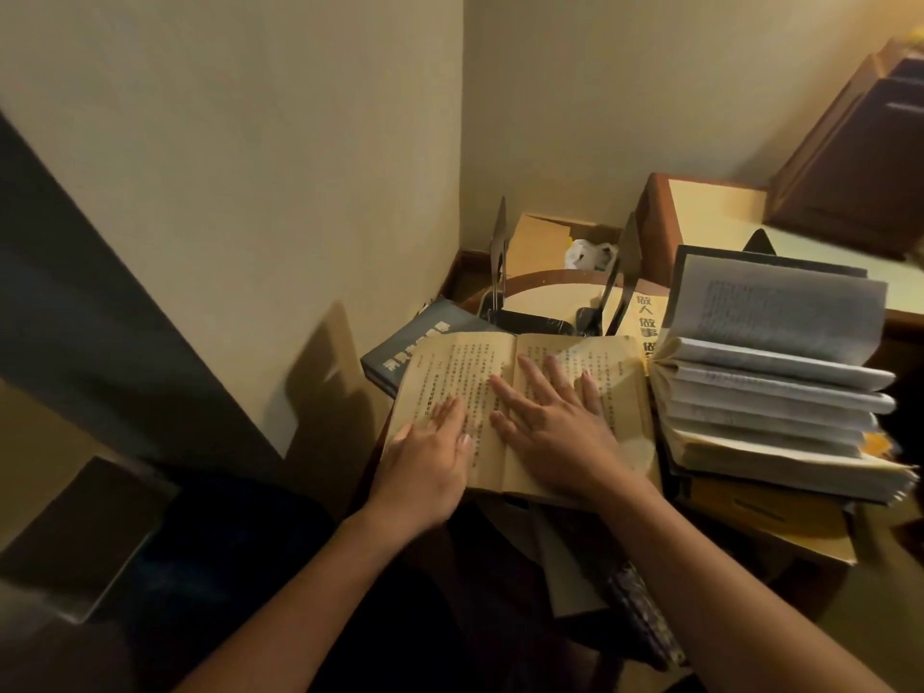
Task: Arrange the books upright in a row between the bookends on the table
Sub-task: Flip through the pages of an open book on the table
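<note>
An open yellowed book (460,372) lies flat on the small round table (545,292). My left hand (430,462) rests palm down on its left page, fingers together. My right hand (550,422) lies spread across the gutter and the right page. A dark blue book (415,337) lies under its far left corner. A yellow book with large black characters (647,322) lies behind. To the right stands a stack of open books (770,382) with fanned pages. Two black metal bookends, a left bookend (500,252) and a right bookend (625,272), stand at the back of the table.
The wall corner is close behind the table. A cardboard box (540,242) with a white plastic bag (590,255) sits behind the bookends. A wooden cabinet (700,212) and a dark case (860,157) stand at the back right. More books (645,617) lie low at the front right.
</note>
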The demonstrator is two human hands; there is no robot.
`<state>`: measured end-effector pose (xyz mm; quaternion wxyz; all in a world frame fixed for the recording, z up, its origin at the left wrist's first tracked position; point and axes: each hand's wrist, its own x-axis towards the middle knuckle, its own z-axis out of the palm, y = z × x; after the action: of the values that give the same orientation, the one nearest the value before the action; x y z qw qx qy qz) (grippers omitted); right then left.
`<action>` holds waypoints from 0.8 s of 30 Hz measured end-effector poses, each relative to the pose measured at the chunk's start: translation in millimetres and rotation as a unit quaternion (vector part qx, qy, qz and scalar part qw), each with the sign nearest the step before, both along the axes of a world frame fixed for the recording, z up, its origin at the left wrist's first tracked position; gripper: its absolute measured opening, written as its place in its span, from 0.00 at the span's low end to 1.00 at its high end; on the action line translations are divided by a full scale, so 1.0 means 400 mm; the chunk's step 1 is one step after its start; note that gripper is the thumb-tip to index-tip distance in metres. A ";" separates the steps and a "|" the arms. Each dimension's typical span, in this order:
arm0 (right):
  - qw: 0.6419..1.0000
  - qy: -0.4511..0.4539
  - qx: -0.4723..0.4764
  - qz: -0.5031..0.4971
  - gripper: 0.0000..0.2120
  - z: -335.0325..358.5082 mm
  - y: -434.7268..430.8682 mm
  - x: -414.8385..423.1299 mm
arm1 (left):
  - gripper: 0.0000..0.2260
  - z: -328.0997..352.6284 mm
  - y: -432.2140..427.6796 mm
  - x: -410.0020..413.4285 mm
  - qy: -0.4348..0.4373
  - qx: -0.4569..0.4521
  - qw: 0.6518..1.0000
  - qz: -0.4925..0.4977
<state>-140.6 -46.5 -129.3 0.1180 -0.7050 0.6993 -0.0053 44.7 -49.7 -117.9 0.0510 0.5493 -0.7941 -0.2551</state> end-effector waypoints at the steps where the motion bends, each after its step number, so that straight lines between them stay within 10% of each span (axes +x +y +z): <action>1: 1.000 0.000 0.005 -0.001 0.28 0.001 -0.002 0.001 | 0.24 -0.009 -0.023 -0.013 -0.019 -0.008 1.000 0.000; 24: 1.000 -0.013 0.007 -0.005 0.28 -0.002 -0.001 0.001 | 0.22 -0.048 -0.100 0.025 -0.039 -0.050 0.997 -0.032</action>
<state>-140.0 -46.8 -130.1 0.1313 -0.7007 0.7011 -0.0101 54.9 -89.7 -137.3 0.0396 0.5299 -0.8244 -0.1951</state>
